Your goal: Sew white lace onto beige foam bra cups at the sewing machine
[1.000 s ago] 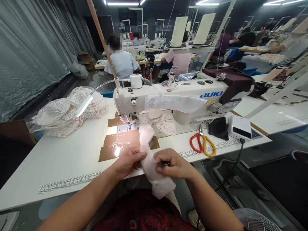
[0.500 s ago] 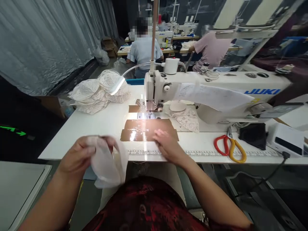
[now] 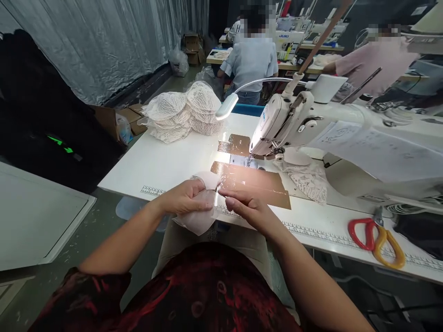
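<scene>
The left hand [image 3: 185,198] pinches sheer white fabric [image 3: 197,222], likely light, limp and best taken by its edge, with the right hand [image 3: 249,208] at its three o'clock, grip unclear.

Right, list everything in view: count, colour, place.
Table: one, white, centre
Sheer fabric: count unclear, white, table's front edge
Lace cups: several, cream, table's far left
Sewing machine: one nearby, white, table's right
Lamp: one, white, left of machine
Lace piece: one, cream, under machine arm
Flat sheets: at least two, brown, near machine head
Scissors: one, red and yellow handles, front right
Curtain: one, silvery grey, far left
Co-workers: at least two, light-blue and pink tops, background
Other machines: several, white, background
Left hand: one, holding fabric
Right hand: one, at fabric's edge
</scene>
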### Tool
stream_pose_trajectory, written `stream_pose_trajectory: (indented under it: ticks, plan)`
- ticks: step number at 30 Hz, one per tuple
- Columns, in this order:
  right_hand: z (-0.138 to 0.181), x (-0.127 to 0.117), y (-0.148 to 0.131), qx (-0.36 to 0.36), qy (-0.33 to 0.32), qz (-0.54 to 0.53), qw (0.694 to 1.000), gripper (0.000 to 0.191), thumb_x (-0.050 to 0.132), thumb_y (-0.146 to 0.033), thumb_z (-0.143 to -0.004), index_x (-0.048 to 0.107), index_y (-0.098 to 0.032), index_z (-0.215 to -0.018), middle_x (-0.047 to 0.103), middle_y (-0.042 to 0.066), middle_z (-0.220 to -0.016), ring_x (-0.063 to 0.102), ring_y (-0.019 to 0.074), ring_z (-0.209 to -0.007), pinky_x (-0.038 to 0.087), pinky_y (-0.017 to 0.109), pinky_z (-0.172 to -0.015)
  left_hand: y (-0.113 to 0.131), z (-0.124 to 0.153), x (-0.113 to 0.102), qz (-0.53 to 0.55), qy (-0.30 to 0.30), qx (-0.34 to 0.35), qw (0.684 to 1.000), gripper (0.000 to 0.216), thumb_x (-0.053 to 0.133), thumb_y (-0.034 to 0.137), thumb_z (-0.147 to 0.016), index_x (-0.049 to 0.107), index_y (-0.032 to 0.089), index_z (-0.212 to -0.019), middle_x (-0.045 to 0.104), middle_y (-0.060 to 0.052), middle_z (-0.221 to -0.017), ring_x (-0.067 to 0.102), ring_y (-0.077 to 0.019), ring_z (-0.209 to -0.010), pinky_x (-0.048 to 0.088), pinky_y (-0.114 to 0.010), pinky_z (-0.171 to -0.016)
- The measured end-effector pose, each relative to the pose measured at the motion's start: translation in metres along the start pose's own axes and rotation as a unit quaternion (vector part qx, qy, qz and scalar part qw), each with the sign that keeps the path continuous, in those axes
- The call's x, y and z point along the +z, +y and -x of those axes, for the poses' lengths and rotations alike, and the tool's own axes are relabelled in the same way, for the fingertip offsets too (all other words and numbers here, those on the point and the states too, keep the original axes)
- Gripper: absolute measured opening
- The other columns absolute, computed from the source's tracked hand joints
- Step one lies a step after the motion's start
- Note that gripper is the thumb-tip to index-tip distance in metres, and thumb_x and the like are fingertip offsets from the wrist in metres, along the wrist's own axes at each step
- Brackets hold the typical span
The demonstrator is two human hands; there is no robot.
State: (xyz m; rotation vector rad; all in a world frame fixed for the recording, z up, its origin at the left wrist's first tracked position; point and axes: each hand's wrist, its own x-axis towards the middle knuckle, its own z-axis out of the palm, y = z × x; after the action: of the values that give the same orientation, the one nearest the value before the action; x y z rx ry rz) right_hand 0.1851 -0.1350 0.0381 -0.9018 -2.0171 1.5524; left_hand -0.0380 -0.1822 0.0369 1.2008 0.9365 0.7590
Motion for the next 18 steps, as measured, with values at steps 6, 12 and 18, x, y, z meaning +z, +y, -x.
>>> stream_pose_trajectory:
  ticks: [6,12,18]
  plan:
    - [-0.012,0.01,0.004,-0.011,-0.011,-0.062,0.998,0.029,0.064,-0.047,-0.079,0.075,-0.02,-0.084,0.063,0.002,-0.074,0.055,0.0161,-0.074,0.045,0.029,-0.067,0.003,0.001,-0.004,-0.108,-0.018,0.019,0.994,0.039,0.069,0.038,-0.075,0.065,0.016,-0.107,0.067,-0.006,-0.097,0.063,-0.0238,-0.094,0.051,-0.034,-0.082]
    - [-0.012,0.008,0.005,-0.001,0.015,-0.136,0.991,0.04,0.064,-0.049,-0.079,0.073,-0.019,-0.103,0.052,-0.003,-0.059,0.046,0.0101,-0.056,0.039,0.025,-0.054,0.012,0.0,-0.007,-0.184,-0.012,0.083,0.979,0.059,0.07,0.031,-0.075,0.054,0.024,-0.131,0.065,-0.006,-0.119,0.06,-0.0223,-0.11,0.048,-0.031,-0.09]
    - [0.017,-0.037,0.031,0.001,0.15,0.205,0.967,0.04,0.055,-0.047,-0.085,0.068,-0.024,-0.115,0.07,0.008,-0.101,0.062,0.0242,-0.094,0.048,0.037,-0.082,0.047,0.007,-0.062,-0.399,0.035,-0.003,0.916,0.043,0.059,0.04,-0.082,0.064,0.016,-0.118,0.07,-0.005,-0.101,0.067,-0.0202,-0.084,0.052,-0.028,-0.071]
